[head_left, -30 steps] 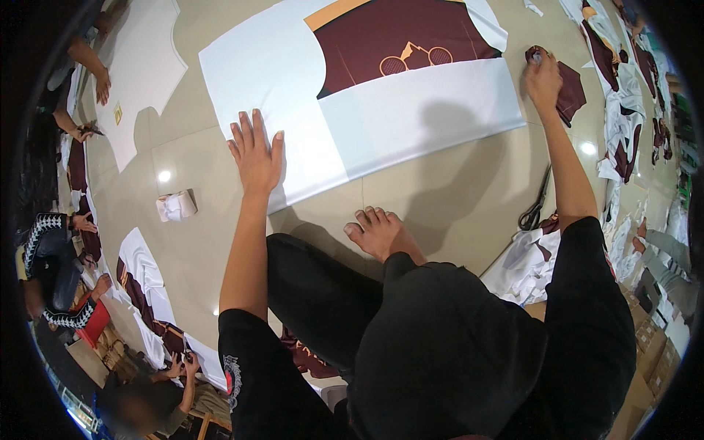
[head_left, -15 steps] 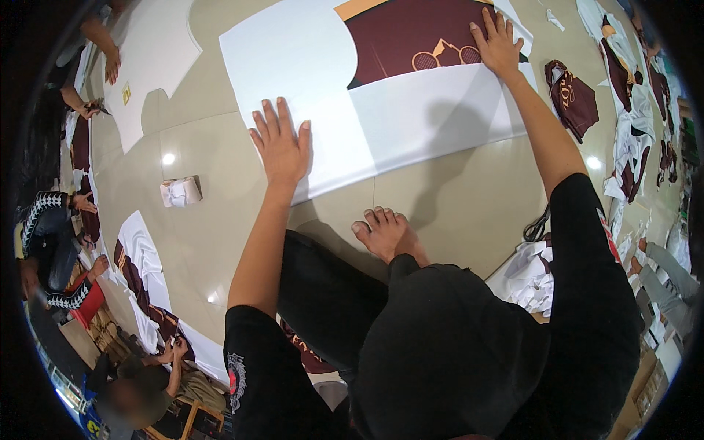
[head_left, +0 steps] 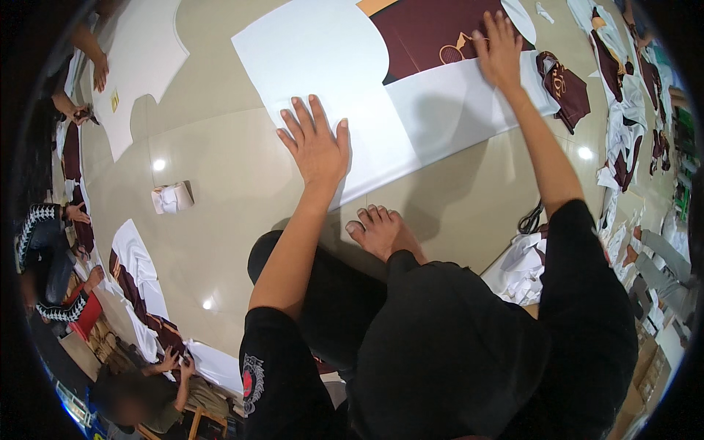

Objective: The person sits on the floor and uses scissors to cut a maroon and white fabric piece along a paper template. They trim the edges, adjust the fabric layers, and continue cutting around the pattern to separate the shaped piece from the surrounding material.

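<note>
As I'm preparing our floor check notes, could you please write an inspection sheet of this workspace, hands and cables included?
Surface: glossy beige tiled floor with lamp reflections.
Work pieces: white fabric spread out, a maroon panel with an orange design showing at its far side.
Clutter: crumpled maroon cloth at the fabric's right end; black-handled scissors; white scraps.
Left hand: flat on the white fabric, fingers spread.
Right hand: fingers over the maroon panel.
Cables: nothing seen.
Surroundings: co-worker's hand on another white cloth, at left.
</note>
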Demonstrator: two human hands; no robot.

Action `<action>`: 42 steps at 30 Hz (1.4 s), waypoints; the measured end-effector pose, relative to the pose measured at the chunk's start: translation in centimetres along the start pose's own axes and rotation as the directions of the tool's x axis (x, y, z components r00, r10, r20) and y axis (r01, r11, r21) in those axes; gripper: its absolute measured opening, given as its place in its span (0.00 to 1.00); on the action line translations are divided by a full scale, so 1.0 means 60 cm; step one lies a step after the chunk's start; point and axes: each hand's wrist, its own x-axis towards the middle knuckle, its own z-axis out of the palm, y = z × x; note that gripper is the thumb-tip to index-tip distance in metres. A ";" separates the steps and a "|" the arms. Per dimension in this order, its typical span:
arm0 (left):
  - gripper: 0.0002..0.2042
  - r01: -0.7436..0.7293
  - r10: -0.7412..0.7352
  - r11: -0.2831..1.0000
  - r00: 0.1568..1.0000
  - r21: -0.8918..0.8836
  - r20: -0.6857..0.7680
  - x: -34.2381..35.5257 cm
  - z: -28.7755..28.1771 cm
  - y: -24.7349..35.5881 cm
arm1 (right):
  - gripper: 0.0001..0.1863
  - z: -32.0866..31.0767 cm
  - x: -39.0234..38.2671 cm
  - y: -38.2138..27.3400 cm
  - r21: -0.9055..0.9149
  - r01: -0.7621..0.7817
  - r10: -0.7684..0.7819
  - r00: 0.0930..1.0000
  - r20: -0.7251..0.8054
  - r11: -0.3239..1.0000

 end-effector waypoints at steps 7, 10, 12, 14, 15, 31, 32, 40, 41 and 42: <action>0.38 -0.004 0.004 1.000 1.000 0.011 0.008 -0.003 0.002 0.000 | 0.37 -0.095 -0.173 -0.176 0.094 -0.140 0.113 0.961 0.252 0.986; 0.38 0.005 -0.005 1.000 1.000 0.026 0.001 -0.003 0.002 -0.003 | 0.38 -0.111 -0.208 -0.219 0.107 -0.159 0.115 0.936 0.334 0.981; 0.38 -0.003 0.003 1.000 1.000 0.020 -0.008 0.000 0.005 0.000 | 0.38 -0.105 -0.225 -0.224 0.090 -0.183 0.138 0.921 0.363 0.979; 0.38 -0.007 0.007 1.000 1.000 0.022 -0.011 -0.002 0.007 0.002 | 0.38 -0.104 -0.230 -0.220 0.134 -0.201 0.144 0.928 0.345 0.970; 0.38 -0.007 0.007 1.000 1.000 0.025 -0.012 -0.002 0.008 0.002 | 0.38 -0.106 -0.230 -0.218 0.158 -0.209 0.146 0.930 0.336 0.965; 0.39 -0.012 0.014 0.999 0.999 0.041 -0.032 -0.019 0.009 0.003 | 0.18 -0.361 -0.636 -0.009 -0.114 -0.721 0.723 0.646 0.246 0.683; 0.39 -0.020 0.022 0.999 0.998 0.030 -0.055 -0.019 0.011 0.002 | 0.17 -0.364 -0.638 -0.011 -0.011 -0.787 0.761 0.593 0.264 0.617; 0.40 -0.005 0.008 0.999 0.996 0.034 -0.090 -0.023 0.018 0.003 | 0.26 -0.375 -0.616 0.004 -0.057 -0.838 0.782 0.480 0.397 0.543; 0.40 -0.010 0.013 0.999 0.996 0.037 -0.091 -0.024 0.018 0.002 | 0.27 -0.374 -0.616 0.008 -0.088 -0.821 0.773 0.487 0.406 0.564; 0.40 -0.014 0.018 0.999 0.996 0.039 -0.092 -0.024 0.018 0.002 | 0.27 -0.376 -0.615 0.014 -0.108 -0.840 0.788 0.445 0.426 0.532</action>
